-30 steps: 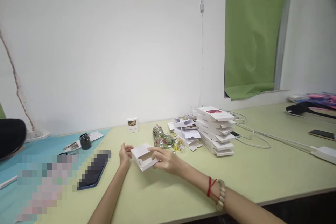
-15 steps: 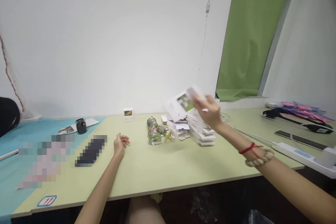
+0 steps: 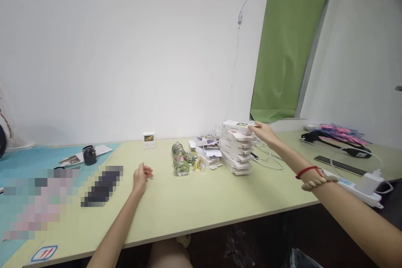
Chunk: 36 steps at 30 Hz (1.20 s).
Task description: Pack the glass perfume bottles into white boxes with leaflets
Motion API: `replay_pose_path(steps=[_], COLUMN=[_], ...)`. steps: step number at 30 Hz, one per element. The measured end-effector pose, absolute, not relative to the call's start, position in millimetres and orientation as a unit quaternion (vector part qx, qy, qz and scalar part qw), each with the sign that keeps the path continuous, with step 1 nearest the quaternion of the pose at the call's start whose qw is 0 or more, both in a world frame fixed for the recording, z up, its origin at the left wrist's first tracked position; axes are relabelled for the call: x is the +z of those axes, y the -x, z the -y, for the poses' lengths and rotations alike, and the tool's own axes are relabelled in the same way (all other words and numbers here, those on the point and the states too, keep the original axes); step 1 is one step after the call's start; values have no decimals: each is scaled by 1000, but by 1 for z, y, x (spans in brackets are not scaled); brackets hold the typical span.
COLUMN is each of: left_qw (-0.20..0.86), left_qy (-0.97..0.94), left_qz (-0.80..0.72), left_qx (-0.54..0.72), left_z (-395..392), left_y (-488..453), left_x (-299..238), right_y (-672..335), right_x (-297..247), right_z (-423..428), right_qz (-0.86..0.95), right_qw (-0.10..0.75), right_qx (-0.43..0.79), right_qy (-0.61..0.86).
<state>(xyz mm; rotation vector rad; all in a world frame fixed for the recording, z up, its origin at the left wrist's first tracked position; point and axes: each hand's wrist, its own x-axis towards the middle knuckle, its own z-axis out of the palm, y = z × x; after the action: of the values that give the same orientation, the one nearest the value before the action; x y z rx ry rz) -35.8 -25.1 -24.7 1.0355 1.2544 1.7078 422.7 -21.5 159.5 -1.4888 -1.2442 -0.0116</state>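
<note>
Since half a second ago, the small white cardboard box with a green printed picture (image 3: 236, 126) has been brought down from mid-air and is now laid on top of the uneven stack of flat white boxes (image 3: 236, 153), well back on the pale green table (image 3: 194, 205). The right hand (image 3: 266, 132) is stretched to the box's end, fingertips touching it; whether it is pinched or merely steadied cannot be told. The left hand (image 3: 140, 174) is rested on the table, empty, fingers loosely curled. Because the stack is crookedly piled, it could be toppled by a sideways nudge towards the cluster of small clear glass jars (image 3: 181, 160) nearby.
</note>
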Motion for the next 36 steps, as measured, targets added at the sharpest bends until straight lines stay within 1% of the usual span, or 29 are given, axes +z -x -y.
replay_pose_path(steps=[5,8,10,12,13,14,15,17,18,19,20,21,23,24,26,28,31,33,36], left_qw=[364,351,343,330,322,311,298,261,238,215,192,171,133,116,88,48,-58,-130,-196], left_qy=[-412,-412,-415,-421,-425,-429,-433,-438,-438,-439,-440,-442,-451,-457,-469,-490,-563,-601,-602], left_qz=[-495,-504,-512,-523,-530,-537,-546,-569,-582,-595,-609,-624,-654,-668,-689,-702,-706,-696,-685], left_qx=[673,673,669,663,660,656,652,646,642,638,631,622,593,575,545,515,426,371,360], left_z=[25,25,25,25,26,26,27,27,27,27,26,25,22,19,10,-2,-25,-43,-71], left_y=[36,36,35,34,33,32,31,31,32,34,35,37,40,41,41,38,34,35,38], left_x=[-26,-26,-26,-26,-26,-26,-26,-27,-27,-28,-28,-27,-26,-26,-25,-26,-27,-28,-26], right_y=[-425,-409,-383,-347,-327,-307,-286,-248,-231,-216,-201,-189,-170,-163,-157,-156,-160,-163,-165], right_x=[168,173,172,167,161,154,144,118,103,88,74,61,41,34,25,19,12,7,3], right_z=[25,40,55,70,77,83,87,92,92,91,89,86,77,71,58,46,32,27,27], right_qz=[593,584,594,688,755,823,877,906,900,893,897,904,916,916,898,855,786,760,742], right_qw=[411,305,287,286,272,231,154,2,-72,-125,-146,-146,-96,-67,-35,-36,-38,-28,-11], right_qx=[-42,-119,-192,-209,-176,-112,-24,133,183,199,200,193,170,178,253,376,515,560,584], right_qy=[691,742,726,633,570,507,454,401,390,384,367,353,351,353,359,356,339,328,329])
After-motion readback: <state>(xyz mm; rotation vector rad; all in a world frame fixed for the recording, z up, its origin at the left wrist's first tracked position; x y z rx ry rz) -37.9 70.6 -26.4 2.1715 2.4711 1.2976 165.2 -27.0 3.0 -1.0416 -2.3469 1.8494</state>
